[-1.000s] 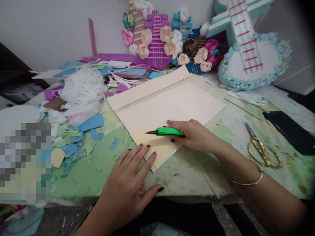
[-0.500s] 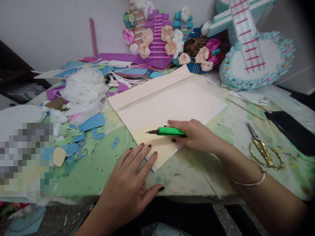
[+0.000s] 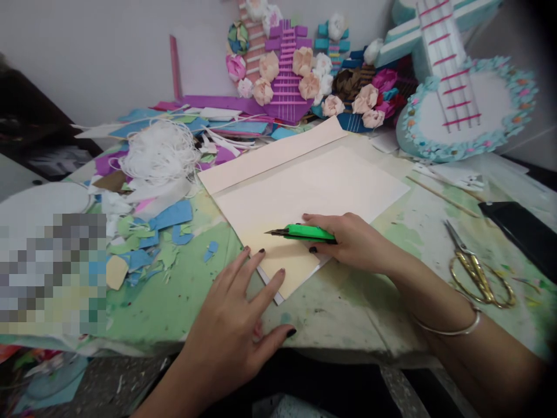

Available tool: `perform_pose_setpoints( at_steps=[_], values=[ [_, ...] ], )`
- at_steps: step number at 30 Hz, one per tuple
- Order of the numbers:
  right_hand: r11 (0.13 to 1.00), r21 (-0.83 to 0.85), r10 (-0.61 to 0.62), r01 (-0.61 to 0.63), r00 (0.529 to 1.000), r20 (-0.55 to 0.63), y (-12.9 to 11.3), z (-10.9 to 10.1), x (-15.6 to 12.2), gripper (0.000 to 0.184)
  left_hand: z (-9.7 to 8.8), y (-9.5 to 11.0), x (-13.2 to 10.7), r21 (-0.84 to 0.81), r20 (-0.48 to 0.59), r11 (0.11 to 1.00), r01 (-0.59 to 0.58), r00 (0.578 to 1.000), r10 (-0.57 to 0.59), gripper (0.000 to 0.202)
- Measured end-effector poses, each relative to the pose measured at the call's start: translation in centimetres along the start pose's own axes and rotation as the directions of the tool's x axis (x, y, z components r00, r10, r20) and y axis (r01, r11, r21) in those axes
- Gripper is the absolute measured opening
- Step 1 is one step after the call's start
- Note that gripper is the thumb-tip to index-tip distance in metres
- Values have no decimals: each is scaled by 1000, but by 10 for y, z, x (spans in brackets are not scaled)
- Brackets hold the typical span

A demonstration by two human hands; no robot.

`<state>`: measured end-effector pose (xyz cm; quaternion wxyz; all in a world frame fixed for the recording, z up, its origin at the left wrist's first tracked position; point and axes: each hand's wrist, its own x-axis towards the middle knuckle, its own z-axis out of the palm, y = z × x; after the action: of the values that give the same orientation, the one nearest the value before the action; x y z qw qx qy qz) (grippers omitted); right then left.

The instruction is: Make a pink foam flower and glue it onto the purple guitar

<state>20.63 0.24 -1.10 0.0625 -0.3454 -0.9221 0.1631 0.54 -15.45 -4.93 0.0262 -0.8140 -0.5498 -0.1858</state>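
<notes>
My right hand (image 3: pixel 352 241) grips a green utility knife (image 3: pixel 310 233), its dark pointed blade aimed left over the paper. The knife lies just above a small cream piece of paper (image 3: pixel 282 261) on the near corner of a large pale sheet (image 3: pixel 300 191). Along the sheet's far side runs a folded or overlapping strip (image 3: pixel 278 154). Fingers apart, my left hand (image 3: pixel 235 319) rests its fingertips on the near left edge of the cream piece; its thumb is off the paper, over the table's front edge.
Gold-handled scissors (image 3: pixel 476 270) and a black phone (image 3: pixel 522 235) lie to the right, near a thin stick (image 3: pixel 444 196). White string (image 3: pixel 159 152) and blue paper scraps (image 3: pixel 174 215) cover the left. Decorated paper guitars (image 3: pixel 287 75) stand against the wall, a larger turquoise one (image 3: pixel 465 116) at right.
The whole view has shifted slightly, so everything sits a little farther right. My left fingers have spread a bit more; the knife stays in my right hand over the same part of the paper.
</notes>
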Motion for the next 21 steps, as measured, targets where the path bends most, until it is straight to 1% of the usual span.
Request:
perform_pose_setpoints(
  at_steps=[8, 12, 14, 16, 17, 18, 19, 20, 21],
  values=[
    [999, 31, 28, -28, 1000, -4, 0, 0, -1, 24, -1, 1, 1, 15, 9, 1000, -1, 1000, 1, 58],
    [998, 61, -3, 4, 1000, -8, -3, -2, -1, 21, -2, 1, 0, 13, 16, 1000, 0, 1000, 0, 58],
    [996, 94, 9, -6, 999, -32, -2, -5, -1, 19, -2, 1, -1, 11, 10, 1000, 0, 1000, 0, 58],
    [990, 120, 83, -69, 989, -121, 1, -11, -2, 20, -2, 1, -1, 10, 0, 1000, 0, 1000, 0, 57],
    [983, 141, 143, -117, 971, -192, 4, -14, -3, 22, -2, 1, -1, 11, -2, 1000, 1, 1000, -1, 57],
    [969, 179, 212, -169, 943, -257, 8, -16, -4, 25, -2, 1, -1, 12, -3, 1000, 2, 1000, -2, 56],
    [946, 242, 286, -218, 911, -298, 11, -18, -4, 29, -2, 1, 0, 14, -2, 1000, 2, 1000, -2, 56],
    [909, 327, 357, -258, 886, -296, 14, -20, -5, 32, -2, 1, 0, 18, -2, 1000, 1, 1000, -1, 56],
    [860, 420, 417, -290, 873, -253, 16, -20, -5, 33, -1, 1, 0, 24, -2, 1000, -3, 1000, 3, 56]
  ],
)
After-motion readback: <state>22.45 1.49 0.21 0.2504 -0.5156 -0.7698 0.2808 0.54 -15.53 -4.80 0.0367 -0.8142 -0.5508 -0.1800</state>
